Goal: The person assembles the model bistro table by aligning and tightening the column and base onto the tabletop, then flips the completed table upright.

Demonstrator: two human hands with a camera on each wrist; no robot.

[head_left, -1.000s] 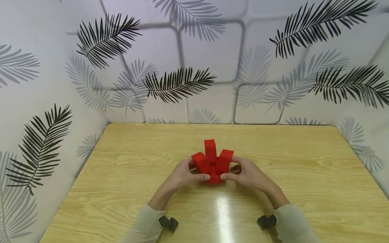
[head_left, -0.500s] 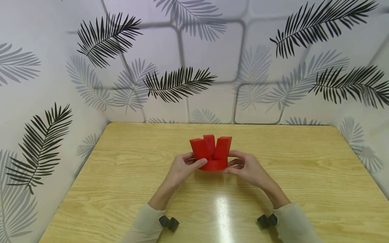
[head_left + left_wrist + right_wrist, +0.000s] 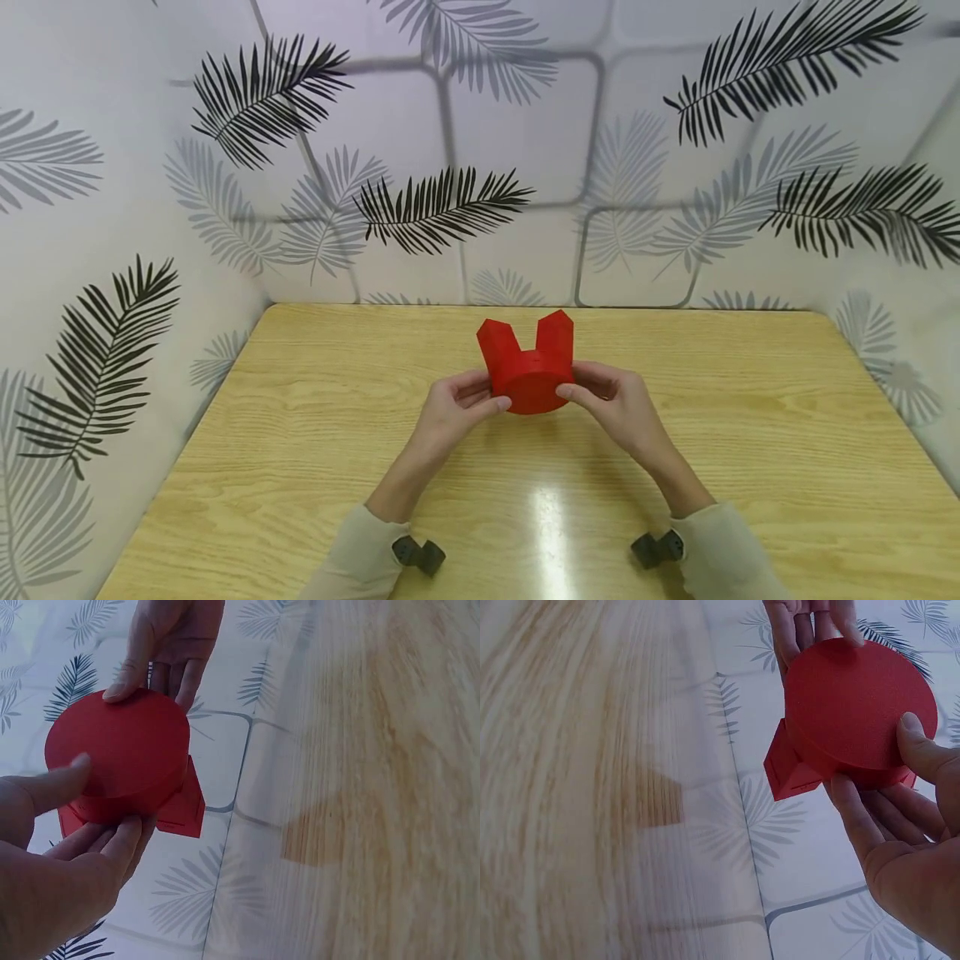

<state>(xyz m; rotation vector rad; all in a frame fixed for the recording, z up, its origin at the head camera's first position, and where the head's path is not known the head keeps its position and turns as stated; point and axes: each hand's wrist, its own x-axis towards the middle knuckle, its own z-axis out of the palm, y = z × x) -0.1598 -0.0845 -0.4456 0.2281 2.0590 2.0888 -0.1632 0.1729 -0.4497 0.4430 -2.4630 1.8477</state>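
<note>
Both hands hold one red object [image 3: 532,387] above the table: a round, flat-bottomed base with blocky angular prongs sticking out from its other side. Its smooth disc underside [image 3: 120,742] faces back toward the person, and two prongs point up and away in the head view. My left hand [image 3: 446,417] grips the left edge, thumb on the disc and fingers behind. On the right edge, my right hand [image 3: 618,408] pinches the base the same way, its thumb [image 3: 922,746] lying on the disc's rim. A third prong seen earlier is hidden behind the base.
A light wood-grain table [image 3: 337,367] reaches back to a wall [image 3: 517,125] covered in leaf-patterned paper. Small dark wrist cameras sit at both sleeves, the left camera [image 3: 418,554] and the right camera [image 3: 657,550].
The red object has been tilted, so its prongs swing away and its flat underside turns toward the person. Both hands have lifted slightly, shifting their thumbs onto the disc.
</note>
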